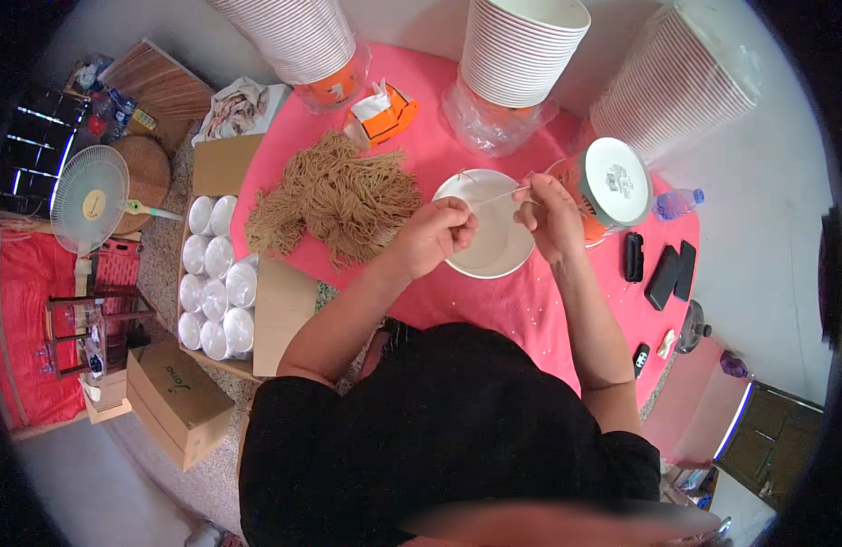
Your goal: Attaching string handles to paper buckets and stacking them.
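Observation:
Between my two hands a thin pale strand (498, 197) is stretched over an open white paper tub (490, 271). My left hand (436, 235) pinches one end of it, fingers curled in. At the other end, the thumb and forefinger of my right hand (552, 217) close on the strand, a little higher. The tub looks mostly bare inside, though my hands cover part of its rim. Left of my left hand lies a big tangled heap of tan cord-like strands (348, 205). Beside my right hand is an orange tub (616, 180), turned over with its white base up.
Tall stacks of white tubs (523, 55) line the table's far side, near an orange-and-white packet (382, 114). A clear bottle (678, 203) and black phone-like slabs (663, 277) lie at right. On the left, a cardboard box (284, 305) holds wrapped white cups (215, 296).

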The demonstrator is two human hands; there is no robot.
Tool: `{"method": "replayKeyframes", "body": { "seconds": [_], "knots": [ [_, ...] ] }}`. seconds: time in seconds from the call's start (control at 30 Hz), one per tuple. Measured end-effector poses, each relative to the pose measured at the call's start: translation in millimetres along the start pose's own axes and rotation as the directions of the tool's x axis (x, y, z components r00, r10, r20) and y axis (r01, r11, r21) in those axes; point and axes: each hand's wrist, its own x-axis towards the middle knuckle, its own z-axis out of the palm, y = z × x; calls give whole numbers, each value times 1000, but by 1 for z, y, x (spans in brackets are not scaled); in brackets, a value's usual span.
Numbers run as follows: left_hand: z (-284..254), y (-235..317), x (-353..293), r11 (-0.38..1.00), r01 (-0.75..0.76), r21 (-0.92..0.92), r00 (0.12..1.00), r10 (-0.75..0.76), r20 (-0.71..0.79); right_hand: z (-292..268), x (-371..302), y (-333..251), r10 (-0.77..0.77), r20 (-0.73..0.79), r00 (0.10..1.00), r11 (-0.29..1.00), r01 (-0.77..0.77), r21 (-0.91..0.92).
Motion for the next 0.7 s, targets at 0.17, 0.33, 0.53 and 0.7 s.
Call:
{"method": "replayKeyframes", "body": {
  "seconds": [0.17, 0.33, 0.53, 0.7],
  "knots": [
    [-7, 1, -10, 973, 205, 107, 970, -217, 111, -18, 8, 6, -81, 11, 997, 997, 81, 1],
    [-9, 2, -17, 951, 164, 261, 986, -147, -84, -28, 10, 0, -80, -67, 995, 938, 52, -342],
    [-4, -1, -22, 840, 0, 542, 987, 88, -137, 1, -15, 2, -461, 281, 842, 238, 423, -874],
    [1, -6, -16, 792, -62, 607, 987, 138, -80, 28, -36, 17, 97, 325, 941, 724, 158, -672]
  ]
}}
